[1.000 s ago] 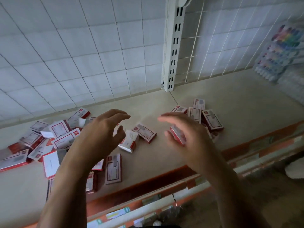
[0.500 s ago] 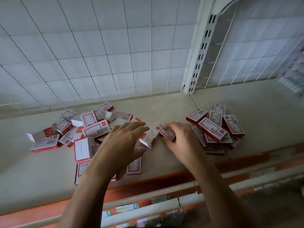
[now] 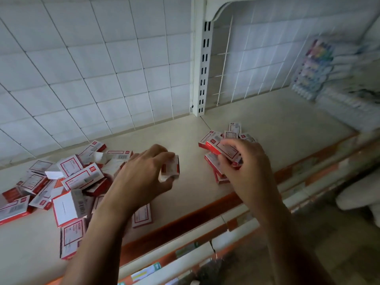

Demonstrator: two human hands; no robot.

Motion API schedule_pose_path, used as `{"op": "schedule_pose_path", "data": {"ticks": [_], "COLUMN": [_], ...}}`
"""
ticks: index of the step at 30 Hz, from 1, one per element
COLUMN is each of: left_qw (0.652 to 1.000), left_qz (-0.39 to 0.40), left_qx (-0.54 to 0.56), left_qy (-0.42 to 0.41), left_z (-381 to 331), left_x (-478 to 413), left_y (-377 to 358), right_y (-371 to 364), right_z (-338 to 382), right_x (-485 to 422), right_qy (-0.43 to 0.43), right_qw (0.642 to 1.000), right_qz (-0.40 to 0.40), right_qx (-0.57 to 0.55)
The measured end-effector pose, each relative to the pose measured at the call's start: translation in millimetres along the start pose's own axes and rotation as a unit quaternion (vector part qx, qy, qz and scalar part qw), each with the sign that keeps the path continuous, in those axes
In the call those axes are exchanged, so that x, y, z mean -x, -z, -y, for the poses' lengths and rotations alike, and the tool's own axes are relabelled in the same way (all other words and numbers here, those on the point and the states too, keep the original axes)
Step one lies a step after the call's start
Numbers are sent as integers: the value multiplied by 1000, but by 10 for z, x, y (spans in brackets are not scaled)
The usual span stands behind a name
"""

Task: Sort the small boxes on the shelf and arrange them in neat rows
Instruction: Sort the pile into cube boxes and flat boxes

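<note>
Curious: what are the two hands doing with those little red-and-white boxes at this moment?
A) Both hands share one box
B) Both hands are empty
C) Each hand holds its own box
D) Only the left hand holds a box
C: the left hand pinches a small box between the two piles, while the right hand grips a second box over the right pile.

left hand [image 3: 141, 173] palm down, pinching box [image 3: 172, 166]; right hand [image 3: 249, 169] at its 3 o'clock, curled round another box [image 3: 227, 150]; both forearms bare.
</note>
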State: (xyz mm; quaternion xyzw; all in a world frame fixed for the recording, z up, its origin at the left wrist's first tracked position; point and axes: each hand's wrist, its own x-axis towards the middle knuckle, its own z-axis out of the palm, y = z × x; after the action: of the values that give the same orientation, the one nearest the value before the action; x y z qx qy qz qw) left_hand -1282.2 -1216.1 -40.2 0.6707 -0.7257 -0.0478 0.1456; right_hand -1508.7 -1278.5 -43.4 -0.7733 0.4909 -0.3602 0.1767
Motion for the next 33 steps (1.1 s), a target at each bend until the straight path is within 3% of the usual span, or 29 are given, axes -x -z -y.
{"op": "schedule_pose_path", "data": {"ticks": [5, 9, 13, 18, 28, 33], "left_qw": [1000, 1000, 1000, 1000, 999, 995], "left_qz": [-11, -21, -20, -26, -46, -93], "left_qx": [2, 0, 2, 5, 25, 45], "left_qy": [-19, -12, -2, 2, -7, -4], "left_z": [-87, -89, -93, -112, -184, -123], "left_x": [-46, -57, -72, -101, -63, 162], "left_y": [16, 22, 18, -14, -79, 55], "right_y": [54, -89, -230, -261, -159, -165], "right_z": [-252, -335, -371, -405, -361, -69], "right_x": [-91, -144, -187, -261, -114, -26], "right_qy": [-56, -55, -35, -11, 18, 63], "right_qw": [996, 997, 985, 977, 984, 997], "right_qz": [-53, 3, 79, 88, 96, 32], "right_qx": [34, 49, 147, 192, 152, 6]}}
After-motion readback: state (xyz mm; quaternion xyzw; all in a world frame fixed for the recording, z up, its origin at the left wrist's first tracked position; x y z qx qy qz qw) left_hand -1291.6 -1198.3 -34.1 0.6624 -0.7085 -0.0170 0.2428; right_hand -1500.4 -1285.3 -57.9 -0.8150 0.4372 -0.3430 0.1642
